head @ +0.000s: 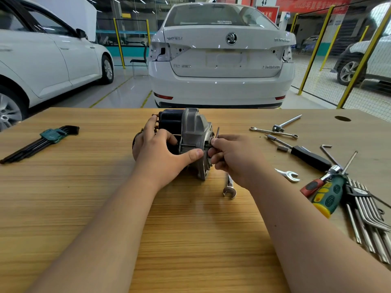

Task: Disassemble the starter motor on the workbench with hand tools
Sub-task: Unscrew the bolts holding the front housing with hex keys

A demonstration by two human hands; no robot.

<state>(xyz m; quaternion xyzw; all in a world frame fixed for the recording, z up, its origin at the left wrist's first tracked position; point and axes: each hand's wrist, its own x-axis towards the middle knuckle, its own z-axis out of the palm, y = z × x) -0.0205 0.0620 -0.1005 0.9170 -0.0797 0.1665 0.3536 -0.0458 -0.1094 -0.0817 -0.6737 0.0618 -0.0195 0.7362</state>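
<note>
The starter motor (191,127) lies on its side in the middle of the wooden workbench (84,187), black body to the left, grey aluminium nose housing to the right. My left hand (160,153) grips the motor body, thumb pressed against the housing flange. My right hand (234,157) pinches a small dark hex key (218,132) set at the housing's right face. A thin through bolt (189,146) shows between my hands.
A black hex key set (40,142) in a green holder lies at the left. Right side: spanners (274,132), a socket driver (306,155), a green-yellow screwdriver (328,197), silver keys (368,218). A spanner (229,188) lies under my right wrist. White cars stand beyond the bench.
</note>
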